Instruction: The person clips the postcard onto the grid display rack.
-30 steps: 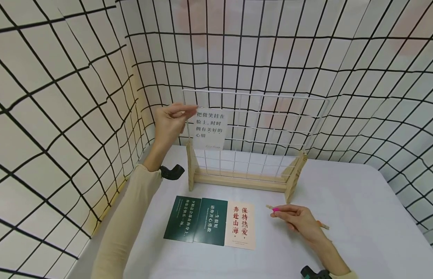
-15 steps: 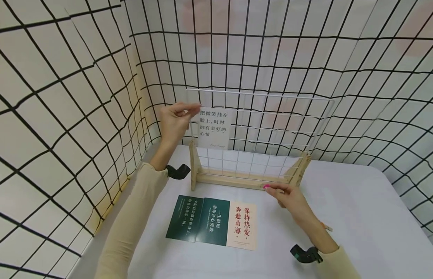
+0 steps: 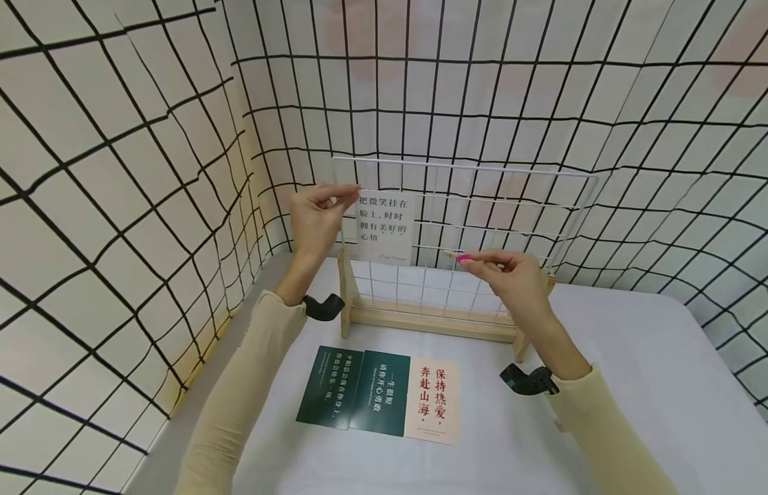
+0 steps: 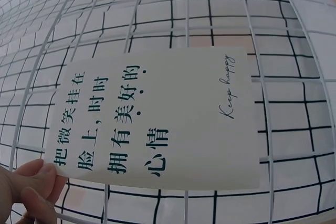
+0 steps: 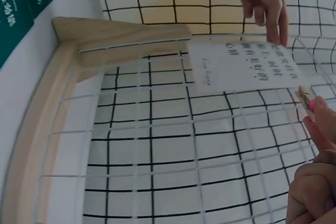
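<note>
My left hand (image 3: pixel 315 220) pinches the upper left corner of a white card (image 3: pixel 386 230) printed with dark Chinese characters. The card lies upright against a white wire grid rack (image 3: pixel 464 301); "Keep happy" reads along its bottom edge in the left wrist view. Between thumb and fingers, my right hand (image 3: pixel 516 278) pinches a small wooden clothespin (image 5: pixel 304 96) with a pink part. It is in front of the grid, right of the card and apart from it in the head view. The pinched card corner is partly covered by my left fingertips.
Two dark green cards (image 3: pixel 331 385) and a pale pink card (image 3: pixel 432 402) with red characters lie in a row on the white table (image 3: pixel 495 457). The rack has a wooden base (image 3: pixel 421 322). Black mesh panels (image 3: pixel 483 89) stand behind and at both sides.
My right hand has lifted the clothespin from near the table up to the grid, toward the card. My left hand keeps its pinch on the card corner; the view has shifted slightly.
</note>
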The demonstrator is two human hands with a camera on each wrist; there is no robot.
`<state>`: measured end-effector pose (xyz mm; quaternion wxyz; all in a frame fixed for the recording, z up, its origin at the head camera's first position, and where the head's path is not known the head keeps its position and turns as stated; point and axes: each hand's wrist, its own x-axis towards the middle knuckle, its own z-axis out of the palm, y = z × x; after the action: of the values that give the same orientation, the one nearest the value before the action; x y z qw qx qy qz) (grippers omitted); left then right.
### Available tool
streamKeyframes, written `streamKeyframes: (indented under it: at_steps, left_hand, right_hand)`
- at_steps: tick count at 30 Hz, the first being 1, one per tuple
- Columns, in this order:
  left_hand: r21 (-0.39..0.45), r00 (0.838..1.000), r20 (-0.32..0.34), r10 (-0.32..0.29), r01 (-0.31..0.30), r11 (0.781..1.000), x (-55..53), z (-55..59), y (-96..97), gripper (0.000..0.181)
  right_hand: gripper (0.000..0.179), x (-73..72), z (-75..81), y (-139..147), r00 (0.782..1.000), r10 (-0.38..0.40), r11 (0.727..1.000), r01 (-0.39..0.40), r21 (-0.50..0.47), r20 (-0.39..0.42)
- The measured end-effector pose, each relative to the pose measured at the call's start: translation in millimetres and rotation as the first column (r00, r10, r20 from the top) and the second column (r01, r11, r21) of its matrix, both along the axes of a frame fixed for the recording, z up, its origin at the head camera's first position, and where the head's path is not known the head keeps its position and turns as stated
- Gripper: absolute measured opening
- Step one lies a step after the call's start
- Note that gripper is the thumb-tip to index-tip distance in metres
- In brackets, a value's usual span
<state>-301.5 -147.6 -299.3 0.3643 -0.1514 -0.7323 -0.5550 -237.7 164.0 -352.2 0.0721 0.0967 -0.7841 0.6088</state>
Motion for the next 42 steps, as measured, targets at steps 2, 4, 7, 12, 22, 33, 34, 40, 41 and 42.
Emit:
streamKeyframes:
  at_steps: [2, 4, 7, 12, 22, 33, 34, 40, 41, 42]
  left_hand:
    - [0.001, 1.000, 0.000, 0.009, -0.009, 1.000, 0.2, 0.1, 0.7, 0.006]
    - [0.005, 1.000, 0.001, 0.014, -0.014, 1.000, 1.0, 0.5, 1.4, 0.005]
    - [0.003, 1.000, 0.008, 0.020, -0.020, 1.000, 1.7, 0.9, 2.1, 0.005]
    - [-0.003, 0.999, 0.019, 0.028, -0.028, 1.000, 2.2, 1.0, 3.7, 0.006]
    - [-0.001, 0.999, 0.014, 0.030, -0.030, 1.000, 2.0, -1.2, 5.3, 0.006]
    - [0.010, 0.999, 0.012, 0.038, -0.038, 0.999, 0.0, -2.4, 6.4, 0.005]
    - [0.007, 0.999, 0.011, 0.041, -0.041, 0.999, -0.1, -2.5, 6.4, 0.005]
    - [0.010, 0.999, 0.006, 0.046, -0.046, 0.999, -0.9, -3.3, 6.6, 0.004]
    - [0.011, 0.999, 0.005, 0.046, -0.046, 0.999, -0.8, -3.3, 6.6, 0.005]
    - [0.012, 0.999, 0.003, 0.046, -0.046, 0.999, -1.0, -3.4, 6.6, 0.005]
  right_hand:
    - [0.030, -3.6, 10.4, -4.5, 1.000, -0.007, 1.000, 0.007, 0.018, -0.028]
    - [0.032, -6.8, 20.3, -8.9, 0.999, -0.003, 0.999, 0.005, 0.034, -0.044]
    - [0.032, -11.8, 33.2, -15.8, 0.998, -0.001, 0.999, 0.005, 0.052, -0.070]
    - [0.031, -22.0, 53.7, -28.5, 0.993, -0.019, 0.996, 0.030, 0.089, -0.121]
    - [0.016, -39.7, 84.0, -57.0, 0.928, 0.015, 0.974, 0.070, 0.216, -0.372]
    - [0.015, -45.4, 89.8, -71.0, 0.859, -0.010, 0.920, 0.209, 0.333, -0.512]
    - [0.015, -45.6, 90.0, -71.3, 0.862, -0.013, 0.916, 0.213, 0.341, -0.506]
    - [0.016, -46.4, 94.0, -75.1, 0.869, 0.005, 0.884, 0.227, 0.408, -0.495]
    - [0.016, -46.2, 95.1, -76.2, 0.868, 0.010, 0.878, 0.230, 0.420, -0.497]
    - [0.016, -46.1, 96.0, -77.2, 0.867, 0.013, 0.872, 0.234, 0.431, -0.498]
